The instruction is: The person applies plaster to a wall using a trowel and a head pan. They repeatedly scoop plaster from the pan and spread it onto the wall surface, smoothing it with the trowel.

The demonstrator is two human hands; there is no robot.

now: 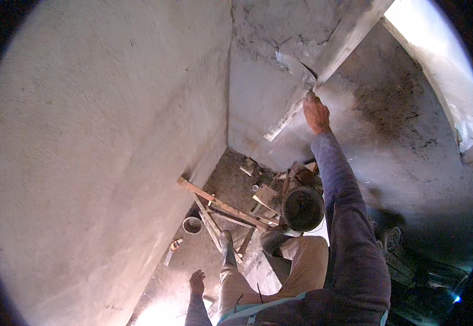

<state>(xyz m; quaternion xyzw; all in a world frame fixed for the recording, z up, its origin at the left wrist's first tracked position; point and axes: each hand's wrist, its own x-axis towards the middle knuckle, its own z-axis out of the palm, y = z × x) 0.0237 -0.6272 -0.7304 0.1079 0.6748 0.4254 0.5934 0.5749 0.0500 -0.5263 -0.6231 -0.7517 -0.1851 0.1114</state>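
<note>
My right arm reaches up and forward, and my right hand [316, 113] is closed round the handle of a trowel [297, 68]. Its shiny blade lies against the grey plastered wall [258, 98], beside a pale straight edge that runs up to the right. Below the fist, a narrow whitish strip [284, 120] slants down to the left along the wall. My left hand [197, 281] hangs low beside my left leg, nearest the floor and the left wall. Nothing shows in it, and its fingers look loosely apart.
A large smooth wall [100, 136] rises on the left. Below me are a wooden trestle frame [225, 205], a dark round bucket [303, 209], a small pail [192, 225] and a tool with an orange part [174, 245]. Rubble [247, 163] lies in the corner. Bright light enters upper right.
</note>
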